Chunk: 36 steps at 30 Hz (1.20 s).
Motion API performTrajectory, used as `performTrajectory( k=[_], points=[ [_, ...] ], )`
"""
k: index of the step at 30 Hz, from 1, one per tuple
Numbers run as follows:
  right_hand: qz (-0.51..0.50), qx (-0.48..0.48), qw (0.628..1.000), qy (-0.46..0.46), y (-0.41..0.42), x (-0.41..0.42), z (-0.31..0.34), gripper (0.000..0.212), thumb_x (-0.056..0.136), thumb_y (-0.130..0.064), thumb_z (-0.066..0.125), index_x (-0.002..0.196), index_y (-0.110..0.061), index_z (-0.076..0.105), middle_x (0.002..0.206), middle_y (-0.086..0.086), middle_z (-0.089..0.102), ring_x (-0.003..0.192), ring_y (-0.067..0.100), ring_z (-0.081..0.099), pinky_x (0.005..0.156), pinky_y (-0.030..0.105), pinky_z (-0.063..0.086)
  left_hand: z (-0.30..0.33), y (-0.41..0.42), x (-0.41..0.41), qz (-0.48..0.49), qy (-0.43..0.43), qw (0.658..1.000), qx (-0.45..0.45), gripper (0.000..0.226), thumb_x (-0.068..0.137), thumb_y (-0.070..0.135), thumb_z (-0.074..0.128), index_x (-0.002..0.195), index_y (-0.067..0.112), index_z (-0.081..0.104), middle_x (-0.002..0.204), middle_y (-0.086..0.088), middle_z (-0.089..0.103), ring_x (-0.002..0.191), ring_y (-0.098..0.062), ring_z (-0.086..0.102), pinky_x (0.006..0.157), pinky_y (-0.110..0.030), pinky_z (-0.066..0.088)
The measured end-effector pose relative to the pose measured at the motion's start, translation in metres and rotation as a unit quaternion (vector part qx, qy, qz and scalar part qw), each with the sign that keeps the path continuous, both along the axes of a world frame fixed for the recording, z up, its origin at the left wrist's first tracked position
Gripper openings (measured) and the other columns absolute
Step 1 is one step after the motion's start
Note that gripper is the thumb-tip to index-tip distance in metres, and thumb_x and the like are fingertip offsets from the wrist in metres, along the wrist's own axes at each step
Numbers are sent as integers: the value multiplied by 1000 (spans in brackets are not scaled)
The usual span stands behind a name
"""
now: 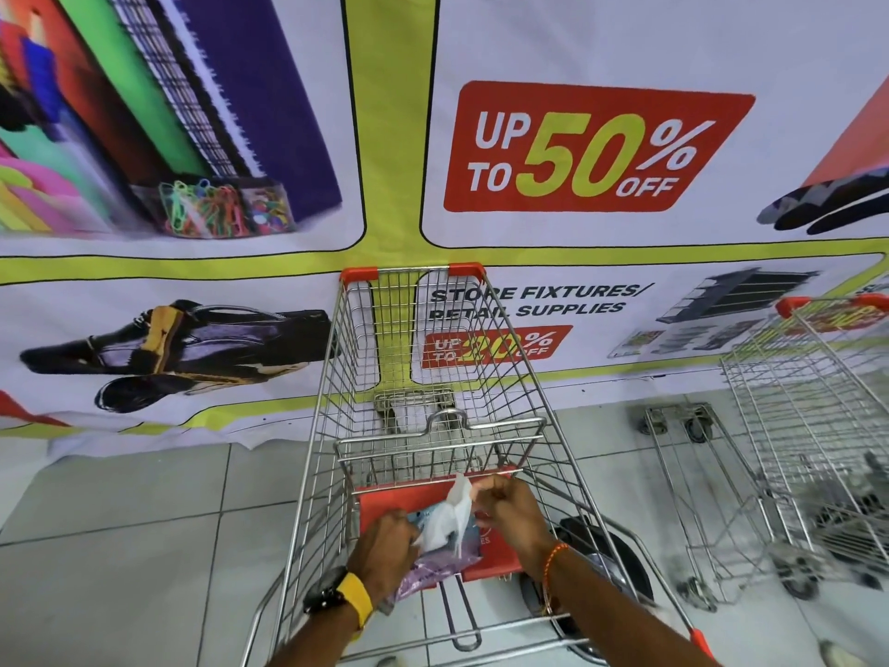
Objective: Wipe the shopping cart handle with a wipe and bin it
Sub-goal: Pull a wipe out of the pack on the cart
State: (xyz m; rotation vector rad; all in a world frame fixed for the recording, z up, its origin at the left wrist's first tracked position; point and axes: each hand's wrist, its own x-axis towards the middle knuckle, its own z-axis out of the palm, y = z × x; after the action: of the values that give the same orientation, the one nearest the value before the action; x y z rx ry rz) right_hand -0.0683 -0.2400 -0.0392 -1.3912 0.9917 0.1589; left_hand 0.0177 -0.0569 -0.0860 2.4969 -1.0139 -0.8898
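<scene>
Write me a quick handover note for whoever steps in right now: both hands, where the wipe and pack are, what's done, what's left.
Left hand: holding the wipe pack steady over the cart's red child-seat flap.
Right hand: pinching the white wipe, drawn partly out of the pack.
Done: wipe nearly free.
Left: pull it clear, set the pack down, wipe the cart handle, bin the wipe. The handle is mostly out of view at the bottom edge; no bin is visible.
</scene>
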Motion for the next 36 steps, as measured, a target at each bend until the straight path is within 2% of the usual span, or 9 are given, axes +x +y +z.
performTrajectory(
  k=[5, 9, 13, 17, 21, 25, 28, 32, 36],
  points=[
    [-26, 2, 1000, -17, -4, -3, 4, 10, 100, -3, 59, 96, 2, 68, 99, 26, 73, 89, 27, 68, 77, 36, 59, 8, 1, -2, 8, -15, 999, -27, 31, 92, 19, 54, 122, 26, 46, 114, -11, 70, 107, -34, 66, 84, -41, 54],
    [-53, 24, 998, -29, -8, -8, 10, 13, 97, 6, 60, 106, 15, 62, 96, 22, 65, 93, 33, 63, 91, 53, 59, 1, 6, 0, -90, -3, 995, -30, 67, 74, 3, 70, 133, 31, 53, 135, 9, 57, 115, -22, 63, 91, -34, 56],
    [-72, 46, 996, -35, -7, -8, 16, 2, 96, 7, 61, 97, 6, 63, 89, 16, 62, 92, 30, 61, 92, 51, 58, 5, 7, -2, -95, -21, 995, -37, 32, 85, 11, 46, 105, 23, 68, 120, 3, 59, 101, -27, 66, 82, -34, 55],
    [-75, 20, 997, -21, -13, -10, 14, 4, 95, 7, 62, 96, 9, 65, 91, 16, 66, 92, 28, 65, 77, 36, 65, 10, 6, -5, -70, -24, 997, -18, 33, 88, 35, 48, 87, 11, 70, 109, -4, 62, 91, -26, 66, 79, -33, 53],
    [-103, 12, 995, -8, -26, -16, 14, 12, 92, 9, 65, 86, -2, 65, 91, 14, 68, 92, 28, 66, 68, 33, 64, 11, -1, -3, -49, -20, 999, -2, 26, 94, 23, 49, 91, 6, 69, 108, -10, 63, 97, -29, 64, 85, -35, 48],
    [-95, -10, 995, 2, -41, -25, 16, 8, 95, 1, 66, 98, 8, 64, 96, 18, 69, 92, 28, 67, 70, 34, 65, 10, -4, -4, -22, -19, 999, -23, 16, 93, 15, 50, 90, 8, 64, 106, -11, 64, 99, -29, 64, 88, -35, 46],
    [-82, -20, 996, -7, -49, -32, 19, 17, 96, -4, 65, 104, 12, 64, 101, 21, 71, 92, 28, 69, 68, 30, 65, 15, -6, -9, 8, -43, 997, -67, 26, 99, 28, 45, 99, 13, 65, 110, -5, 59, 97, -24, 62, 88, -37, 49],
    [-62, -24, 997, -34, -53, -37, 24, 10, 97, -5, 65, 88, 0, 65, 95, 19, 70, 90, 27, 68, 76, 36, 65, 23, -12, -22, -24, -65, 995, -75, 45, 86, 65, 44, 92, 21, 53, 100, 2, 53, 85, -19, 54, 66, -30, 42],
    [-43, -49, 997, -36, -52, -36, 23, 13, 98, -5, 63, 86, -7, 65, 91, 10, 69, 90, 25, 66, 78, 38, 62, 26, -25, -29, -93, -76, 992, -30, 56, 74, 66, 58, 106, 21, 50, 113, 1, 54, 102, -20, 53, 82, -33, 47]
  ],
)
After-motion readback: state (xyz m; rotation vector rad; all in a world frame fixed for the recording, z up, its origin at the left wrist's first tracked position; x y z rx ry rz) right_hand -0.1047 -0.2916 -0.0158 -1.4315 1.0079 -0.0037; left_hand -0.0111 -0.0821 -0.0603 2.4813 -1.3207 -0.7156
